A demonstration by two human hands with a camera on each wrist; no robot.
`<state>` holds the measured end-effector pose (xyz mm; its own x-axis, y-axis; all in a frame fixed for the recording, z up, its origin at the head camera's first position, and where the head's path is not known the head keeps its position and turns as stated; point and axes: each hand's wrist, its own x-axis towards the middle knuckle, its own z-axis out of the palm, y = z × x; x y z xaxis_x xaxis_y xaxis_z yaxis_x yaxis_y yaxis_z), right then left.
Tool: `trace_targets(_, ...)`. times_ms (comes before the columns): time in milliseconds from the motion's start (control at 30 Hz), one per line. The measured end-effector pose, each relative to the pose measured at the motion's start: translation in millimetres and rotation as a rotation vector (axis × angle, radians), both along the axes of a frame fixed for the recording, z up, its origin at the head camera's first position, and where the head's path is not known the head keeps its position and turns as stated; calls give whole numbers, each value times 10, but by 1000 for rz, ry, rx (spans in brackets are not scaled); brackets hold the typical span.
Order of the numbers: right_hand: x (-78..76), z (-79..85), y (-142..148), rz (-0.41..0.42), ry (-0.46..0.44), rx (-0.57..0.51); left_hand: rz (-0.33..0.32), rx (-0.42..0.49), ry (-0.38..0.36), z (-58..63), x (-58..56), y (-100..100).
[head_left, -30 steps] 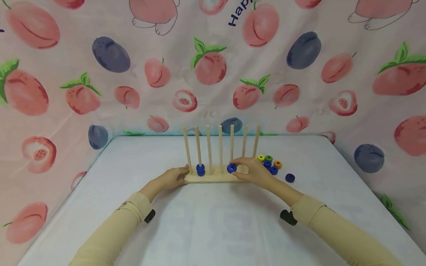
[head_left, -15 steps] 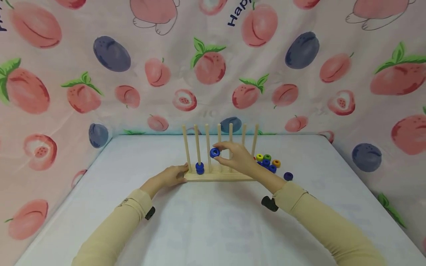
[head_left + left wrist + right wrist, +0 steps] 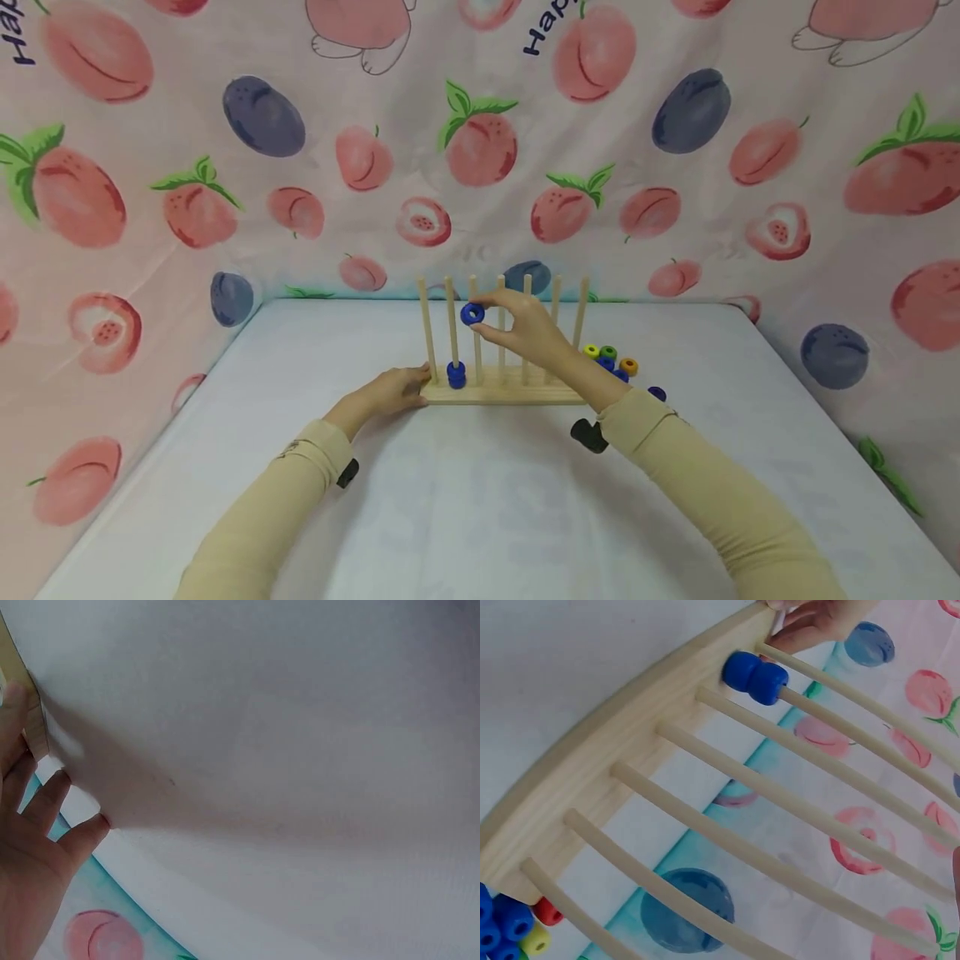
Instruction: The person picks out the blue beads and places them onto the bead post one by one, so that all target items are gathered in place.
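A wooden peg stand [image 3: 495, 397] with several upright pegs stands on the table in the head view. My left hand [image 3: 390, 390] grips the left end of its base, thumb in front; the left wrist view shows that hand [image 3: 37, 847] at the wood's end. Two blue beads [image 3: 456, 377] are stacked at the bottom of the second peg from the left. My right hand [image 3: 531, 329] pinches another blue bead [image 3: 465, 315] between thumb and finger, near the tops of the second and third pegs. In the right wrist view, the held bead is out of sight; the stacked beads [image 3: 754, 677] show clearly.
Loose beads lie just right of the stand: yellow [image 3: 592, 352], green [image 3: 609, 352], orange [image 3: 629, 367] and blue [image 3: 606, 364]. A dark blue bead [image 3: 657, 394] sits apart. A red bead [image 3: 547, 911] shows in the right wrist view. Behind the table hangs a fruit-patterned cloth [image 3: 360, 225].
My right hand has lifted the blue bead and carried it left, from low before the right-hand pegs to near the peg tops. The left hand keeps its hold on the base.
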<state>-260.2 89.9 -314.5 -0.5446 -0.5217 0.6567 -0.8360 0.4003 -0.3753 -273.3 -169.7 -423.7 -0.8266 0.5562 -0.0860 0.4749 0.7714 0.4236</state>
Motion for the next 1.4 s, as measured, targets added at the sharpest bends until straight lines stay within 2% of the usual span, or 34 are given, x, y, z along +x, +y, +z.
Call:
trace_targets(200, -74, 168, -75, -32, 25, -6, 14, -4, -5, 32, -26, 37)
trace_targets(367, -90, 199, -124, -65, 7, -3, 37, -9, -46, 28, 6, 34)
trace_targets(600, -131, 251, -208, -100, 5, -18, 19, 2, -17, 32, 35, 10)
trace_targets(700, -123, 283, -234, -121, -4, -21, 24, 16, -30, 20, 33, 10)
trace_targets(933, -113, 352, -367, -161, -89, 4, 37, 21, -44, 0, 55, 12)
trace_targets(1067, -103, 389, -420, -223, -146, 32, 33, 24, -50, 13, 67, 0)
trace_targets(1167, -105, 420, -447, -263, -164, 50, 19, 30, -26, 27, 57, -2)
trace_targets(1400, -121, 457, -512, -306, -195, 145, 11, 28, -31, -3, 46, -17)
